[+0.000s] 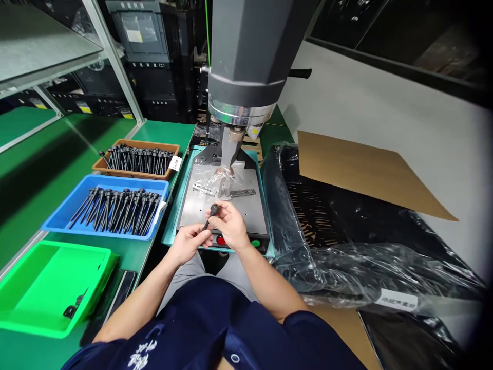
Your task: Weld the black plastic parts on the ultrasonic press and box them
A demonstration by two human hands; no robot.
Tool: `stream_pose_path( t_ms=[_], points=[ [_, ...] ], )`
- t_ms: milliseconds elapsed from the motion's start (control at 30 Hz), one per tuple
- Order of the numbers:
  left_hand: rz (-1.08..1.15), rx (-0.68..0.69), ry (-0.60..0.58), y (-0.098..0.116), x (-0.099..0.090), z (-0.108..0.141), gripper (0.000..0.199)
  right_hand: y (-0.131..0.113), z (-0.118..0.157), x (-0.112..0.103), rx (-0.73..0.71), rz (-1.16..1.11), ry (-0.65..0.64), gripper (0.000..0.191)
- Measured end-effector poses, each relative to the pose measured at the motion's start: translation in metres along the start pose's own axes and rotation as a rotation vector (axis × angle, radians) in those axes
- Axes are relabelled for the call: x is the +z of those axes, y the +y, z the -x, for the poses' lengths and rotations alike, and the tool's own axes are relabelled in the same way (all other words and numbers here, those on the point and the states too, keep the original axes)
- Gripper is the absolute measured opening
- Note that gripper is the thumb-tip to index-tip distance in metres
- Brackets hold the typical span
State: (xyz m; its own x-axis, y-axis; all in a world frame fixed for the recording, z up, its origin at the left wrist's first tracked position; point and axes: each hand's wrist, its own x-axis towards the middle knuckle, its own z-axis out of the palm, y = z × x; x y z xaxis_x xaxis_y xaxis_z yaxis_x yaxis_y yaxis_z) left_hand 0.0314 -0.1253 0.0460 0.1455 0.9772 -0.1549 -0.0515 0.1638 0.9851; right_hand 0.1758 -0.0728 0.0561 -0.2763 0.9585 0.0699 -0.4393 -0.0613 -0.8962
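Between my two hands is a slim black part with a thick knobbed head [214,209], tilted with its head up and away from me. My left hand [190,242] pinches its lower end. Closer to the head, the thumb and fingers of my right hand [230,225] are closed on it. Both hands are over the front edge of a machine's metal base plate [192,208]. Beyond them, the machine's metal horn [230,149] points down at a small fixture [224,187], with clear plastic film around it.
Left of the machine, a brown tray [134,143] and a blue tray [152,234] hold many similar black parts. A green tray [38,282] contains a few small black pieces. Red [221,240] and green [256,243] buttons sit at the base's front. Right stands a plastic-lined box [283,221] with cardboard [358,172].
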Motion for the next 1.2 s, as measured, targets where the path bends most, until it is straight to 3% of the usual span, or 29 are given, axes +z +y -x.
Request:
stream_pose_path(
  t_ms=[167,333,567,667,800,900,967,1067,1200],
  points=[
    [0.18,-0.051,0.044,-0.002,-0.004,0.008,0.038,0.007,-0.006,0.015,0.13,-0.021,-0.07,0.052],
    [0.205,-0.012,0.096,-0.005,-0.012,0.014,0.033,0.015,-0.011,0.025,0.141,-0.016,-0.111,0.047],
    [0.209,0.029,0.271,-0.01,-0.026,0.022,0.031,0.032,-0.019,0.036,0.088,0.05,-0.155,0.041],
    [0.076,0.074,0.348,-0.007,-0.044,0.024,0.033,0.038,-0.019,0.037,0.09,0.094,-0.149,0.049],
    [-0.352,0.203,0.736,0.003,-0.096,0.025,0.037,0.038,-0.014,0.024,0.119,0.126,-0.119,0.049],
    [-0.761,0.104,0.918,0.005,-0.135,0.025,0.033,0.034,-0.006,0.008,0.151,0.149,-0.094,0.043],
    [-0.937,-0.067,0.924,0.002,-0.151,0.022,0.031,0.03,0.001,-0.004,0.16,0.168,-0.061,0.043],
    [-1.075,-0.272,0.857,-0.003,-0.158,0.014,0.031,0.025,0.014,-0.022,0.173,0.198,-0.002,0.043],
    [-1.105,-0.266,0.847,-0.005,-0.158,0.006,0.033,0.024,0.032,-0.05,0.212,0.241,0.119,0.046]
  ],
)
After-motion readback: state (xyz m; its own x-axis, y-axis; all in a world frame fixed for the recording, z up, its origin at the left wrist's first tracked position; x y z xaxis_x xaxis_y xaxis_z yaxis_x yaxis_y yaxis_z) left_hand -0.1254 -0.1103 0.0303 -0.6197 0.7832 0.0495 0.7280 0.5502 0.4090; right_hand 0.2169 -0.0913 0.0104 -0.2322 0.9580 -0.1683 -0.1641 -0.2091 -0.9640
